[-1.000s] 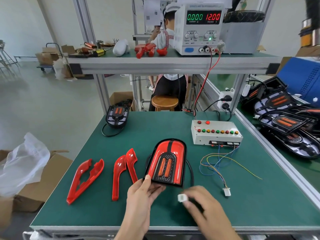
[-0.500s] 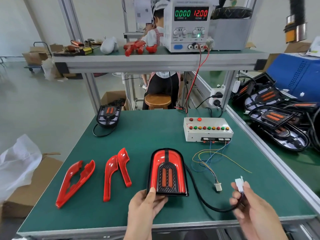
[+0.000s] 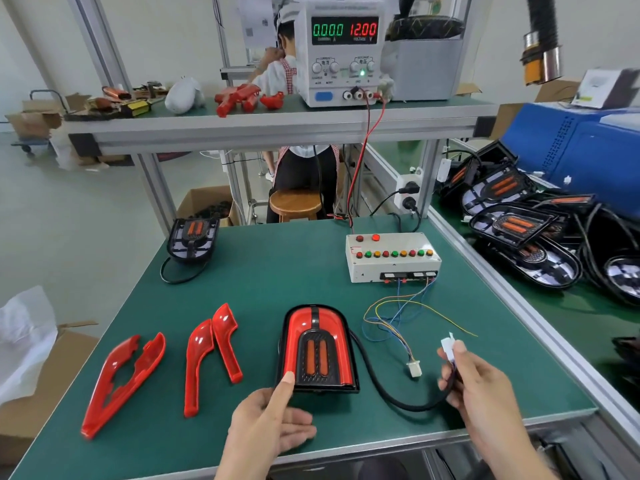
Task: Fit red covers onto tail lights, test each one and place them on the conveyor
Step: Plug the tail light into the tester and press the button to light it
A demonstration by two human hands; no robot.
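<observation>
A tail light (image 3: 317, 348) with red covers fitted lies on the green table, near the front edge. My left hand (image 3: 268, 426) rests below it, thumb pressing its lower left corner, fingers relaxed. My right hand (image 3: 479, 389) pinches the light's white plug (image 3: 449, 348) at the end of its black cable (image 3: 391, 398). The tester's white connector (image 3: 414, 368) lies on the table just left of that plug, apart from it. Loose red covers lie to the left, one pair (image 3: 121, 379) and another pair (image 3: 211, 355).
A white test box (image 3: 393, 258) with coloured buttons stands at the back right, its thin wires (image 3: 398, 317) trailing forward. An uncovered tail light (image 3: 192, 239) sits at the back left. A power supply (image 3: 341, 50) reads 12.00 V on the shelf. Several tail lights (image 3: 519, 230) lie on the right conveyor.
My right hand lifted the white plug from the front edge and carried it right and up, beside the tester's connector. The tail light turned upright under my left thumb.
</observation>
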